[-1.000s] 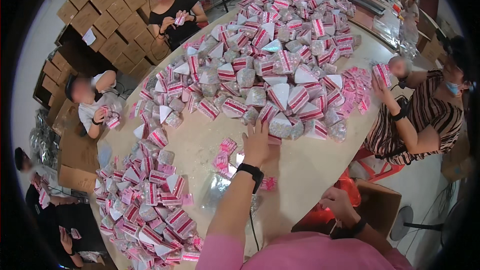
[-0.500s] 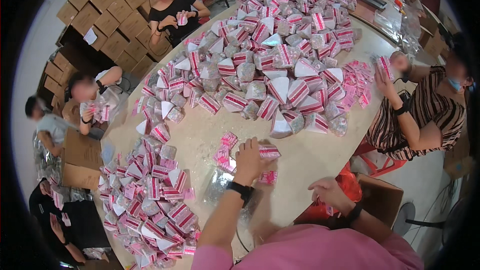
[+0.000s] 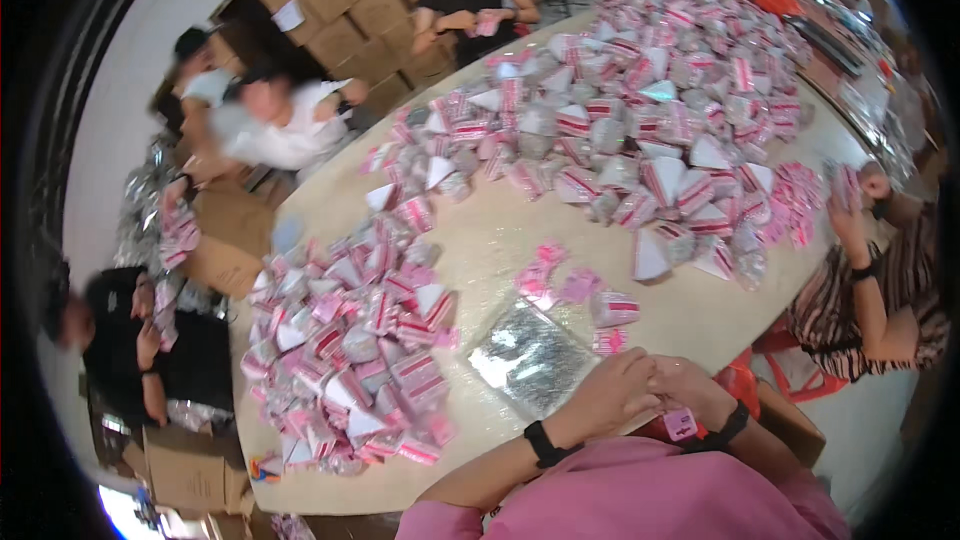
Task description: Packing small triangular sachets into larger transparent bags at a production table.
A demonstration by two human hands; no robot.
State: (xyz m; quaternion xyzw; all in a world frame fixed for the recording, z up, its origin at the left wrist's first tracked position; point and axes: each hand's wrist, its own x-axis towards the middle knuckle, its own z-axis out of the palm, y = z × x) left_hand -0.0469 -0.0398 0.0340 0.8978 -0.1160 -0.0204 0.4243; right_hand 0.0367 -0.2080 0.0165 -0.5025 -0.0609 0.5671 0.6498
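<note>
My left hand [image 3: 612, 395] and my right hand [image 3: 695, 392] are together at the table's near edge, fingers curled and touching. A small pink card [image 3: 680, 424] shows just under my right hand, which appears to grip it. What the left fingers pinch is hidden. Beyond my hands lies a wedge-shaped clear packet with a pink-and-white striped band [image 3: 613, 308]. Close to it are loose pink cards [image 3: 580, 285]. A stack of shiny clear plastic bags [image 3: 530, 355] lies flat beside my left forearm.
A large heap of banded packets [image 3: 640, 140] covers the table's far side; a second heap [image 3: 350, 340] is on the left. Several co-workers sit or stand around the table [image 3: 480, 230]. Cardboard boxes [image 3: 350, 10] are stacked behind. A red bag [image 3: 740, 380] is at my right.
My left hand has let go of the striped packet and moved back to the near edge, meeting my right hand. The plastic stack is now uncovered. The view has shifted left.
</note>
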